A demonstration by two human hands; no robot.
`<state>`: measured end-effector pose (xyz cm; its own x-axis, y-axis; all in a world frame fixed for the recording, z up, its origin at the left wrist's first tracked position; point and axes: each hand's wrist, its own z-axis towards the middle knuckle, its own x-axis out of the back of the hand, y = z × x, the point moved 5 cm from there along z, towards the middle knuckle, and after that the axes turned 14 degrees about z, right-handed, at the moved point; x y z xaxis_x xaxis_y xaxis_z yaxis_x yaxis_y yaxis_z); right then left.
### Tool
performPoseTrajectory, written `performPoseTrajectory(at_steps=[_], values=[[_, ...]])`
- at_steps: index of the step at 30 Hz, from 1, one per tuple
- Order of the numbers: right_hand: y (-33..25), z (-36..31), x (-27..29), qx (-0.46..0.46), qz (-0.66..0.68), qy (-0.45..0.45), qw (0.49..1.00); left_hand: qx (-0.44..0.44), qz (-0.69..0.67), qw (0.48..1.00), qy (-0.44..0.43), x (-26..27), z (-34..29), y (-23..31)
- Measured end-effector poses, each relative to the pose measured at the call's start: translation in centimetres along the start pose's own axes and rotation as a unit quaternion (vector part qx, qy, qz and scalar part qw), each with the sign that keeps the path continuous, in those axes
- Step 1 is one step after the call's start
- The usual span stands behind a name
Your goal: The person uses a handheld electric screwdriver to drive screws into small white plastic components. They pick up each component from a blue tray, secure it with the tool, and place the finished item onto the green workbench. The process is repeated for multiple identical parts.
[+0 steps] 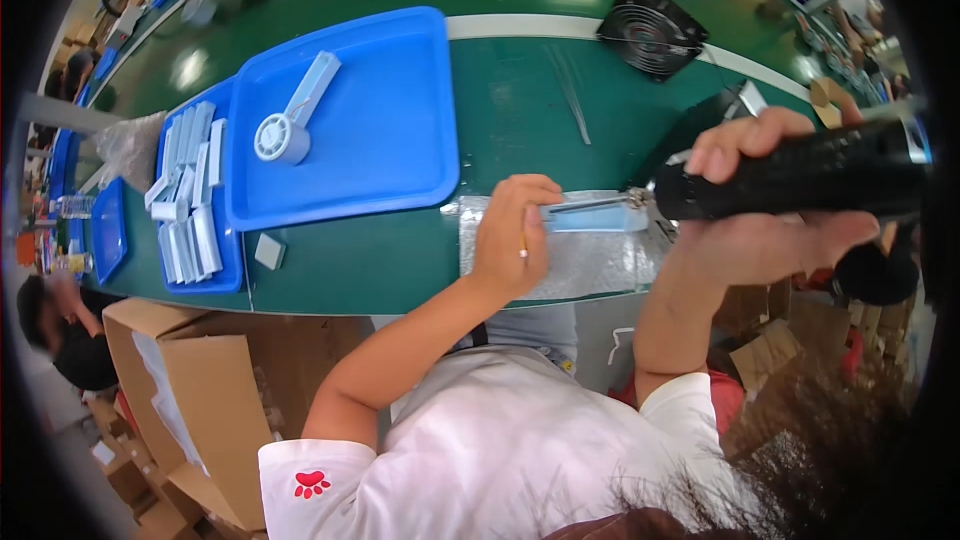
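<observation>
A pale-blue elongated plastic housing (605,220) lies left to right; a black cylindrical tool (800,178), probably an electric screwdriver, points leftward, tip by the housing's right end.

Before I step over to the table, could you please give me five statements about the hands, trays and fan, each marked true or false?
1. The left hand holds one end of a light-blue piece. True.
2. The right hand is empty. False: the right hand grips a black cylindrical tool.
3. The large blue tray holds a single handled piece with a round head. True.
4. The black fan lies inside the large blue tray. False: the black fan is outside it, to the right.
5. The narrower blue tray at left holds several pale pieces. True.
</observation>
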<state>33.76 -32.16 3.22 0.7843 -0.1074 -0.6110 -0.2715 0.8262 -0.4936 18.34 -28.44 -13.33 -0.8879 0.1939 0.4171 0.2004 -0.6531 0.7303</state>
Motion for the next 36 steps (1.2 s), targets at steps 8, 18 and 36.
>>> performPoseTrajectory(at_steps=[8,18,36], values=[[-10.0,3.4,3.0,0.030,-0.185,-0.013,0.982,0.032,-0.034,0.999,0.006,-0.4,-0.2,-0.8],[-7.9,1.5,5.4,0.040,-0.286,0.121,0.950,0.008,-0.014,1.000,0.012,-0.6,-0.3,-0.5],[-2.0,-0.9,0.9,-0.056,-0.098,0.058,0.992,0.017,-0.002,1.000,-0.016,0.1,-0.2,-0.5]])
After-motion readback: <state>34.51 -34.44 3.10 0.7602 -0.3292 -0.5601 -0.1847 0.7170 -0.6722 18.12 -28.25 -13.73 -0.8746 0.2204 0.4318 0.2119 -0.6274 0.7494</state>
